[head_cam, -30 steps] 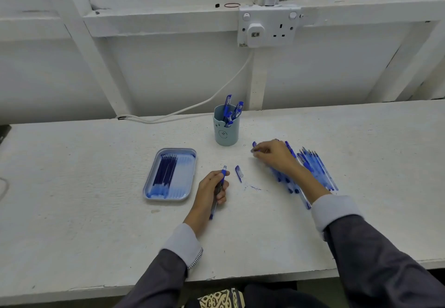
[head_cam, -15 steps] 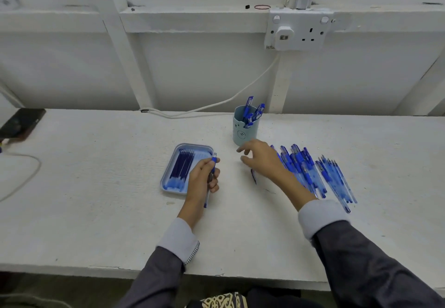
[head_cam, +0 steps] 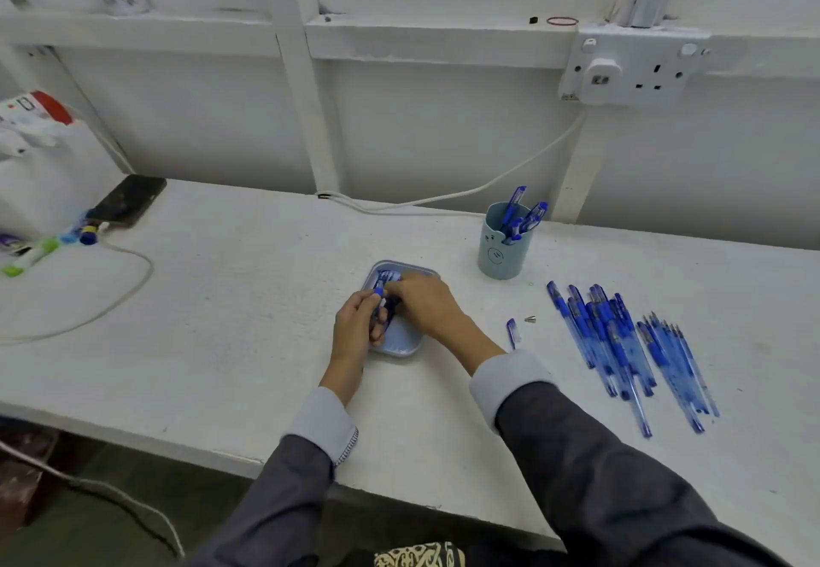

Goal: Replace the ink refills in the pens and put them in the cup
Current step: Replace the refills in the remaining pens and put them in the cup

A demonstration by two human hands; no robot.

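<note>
White bench (head_cam: pixel 222 300) ran the full width of your view, against a white panelled wall. On its right side lay the loose pens (head_cam: pixel 621 344), fanned out with their long axes running near to far. The tray (head_cam: pixel 401 344) sat at centre, and the cup (head_cam: pixel 501 251) stood just beyond it to the right, already holding several pens.

Your left hand (head_cam: pixel 355 331) was wrapped round the pen (head_cam: pixel 380 300) at the tray's left edge. Its long axis ran near to far, tilted up, with the blue grip end pointing away from you. Your right hand (head_cam: pixel 426 304) lay over the tray, fingers down among the refills (head_cam: pixel 387 276). I could not tell whether they had pinched one, because the hand hid them.

With the refills packed side by side, you could easily have lifted two, or nudged others over the rim. The cap (head_cam: pixel 512 331) and the metal tip (head_cam: pixel 530 319) lay loose just right of your right sleeve. A careless sweep of that arm would likely have scattered them, and the tip is small enough to roll off and be lost.
</note>
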